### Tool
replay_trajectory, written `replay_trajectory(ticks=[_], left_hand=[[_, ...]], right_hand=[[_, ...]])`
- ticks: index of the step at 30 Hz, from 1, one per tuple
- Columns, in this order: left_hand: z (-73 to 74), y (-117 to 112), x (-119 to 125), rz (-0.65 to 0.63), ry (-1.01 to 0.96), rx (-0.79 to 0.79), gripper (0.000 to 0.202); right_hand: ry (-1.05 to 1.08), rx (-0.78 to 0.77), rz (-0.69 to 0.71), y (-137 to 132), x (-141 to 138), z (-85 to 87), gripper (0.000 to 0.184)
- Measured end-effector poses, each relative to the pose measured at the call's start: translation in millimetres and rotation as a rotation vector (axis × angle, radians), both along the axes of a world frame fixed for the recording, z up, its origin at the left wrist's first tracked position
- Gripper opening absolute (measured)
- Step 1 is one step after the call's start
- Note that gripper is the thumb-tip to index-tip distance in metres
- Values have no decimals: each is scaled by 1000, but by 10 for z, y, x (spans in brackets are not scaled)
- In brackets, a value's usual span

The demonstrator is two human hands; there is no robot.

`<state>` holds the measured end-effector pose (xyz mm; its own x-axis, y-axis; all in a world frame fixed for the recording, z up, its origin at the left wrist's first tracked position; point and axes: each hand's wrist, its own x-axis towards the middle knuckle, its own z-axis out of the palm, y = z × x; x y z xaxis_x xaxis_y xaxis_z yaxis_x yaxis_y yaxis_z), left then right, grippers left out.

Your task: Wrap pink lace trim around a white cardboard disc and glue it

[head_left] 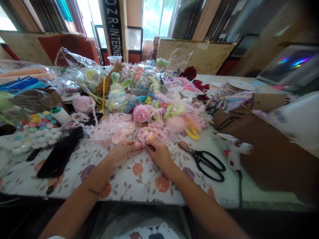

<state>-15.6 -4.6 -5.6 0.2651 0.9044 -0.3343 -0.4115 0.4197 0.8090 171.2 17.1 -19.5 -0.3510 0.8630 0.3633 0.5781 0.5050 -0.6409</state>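
Observation:
My left hand (pixel 126 151) and my right hand (pixel 159 154) meet over the flowered tablecloth, both with fingers pinched together. A small pink-and-red patch shows at the left fingertips; whether it is a painted nail or a held piece I cannot tell. What the right fingers hold, if anything, is hidden. Just beyond the fingertips lies a small doll-like face piece (pixel 147 134) in pink and yellow. Pink fabric ear shapes (pixel 119 136) are near my left hand. Black-handled scissors (pixel 205 162) rest to the right of my right hand.
A white glue gun (pixel 234 151) stands beside a cardboard box (pixel 276 149) at right. Behind my hands are heaped yarn and a pink yarn ball (pixel 142 114). At left lie a black phone-like slab (pixel 58 154), pompoms (pixel 46 136) and a thread spool (pixel 59 115).

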Motion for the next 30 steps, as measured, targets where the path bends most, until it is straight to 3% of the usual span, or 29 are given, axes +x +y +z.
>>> replay_trajectory(ticks=[4, 11, 21, 26, 30], left_hand=[[13, -2, 59, -33, -78, -41, 12], [-5, 27, 172, -2, -140, -103, 6], [116, -2, 420, 233, -169, -180, 29], [145, -16, 473, 304, -190, -204, 30], [145, -17, 482, 334, -176, -218, 31]], right_hand=[[172, -102, -9, 4, -20, 42, 9], [154, -90, -23, -27, -30, 62, 8], [100, -54, -159, -53, -17, 84, 5], [58, -58, -142, -53, -15, 88, 8], [-118, 31, -123, -76, -21, 71, 13]])
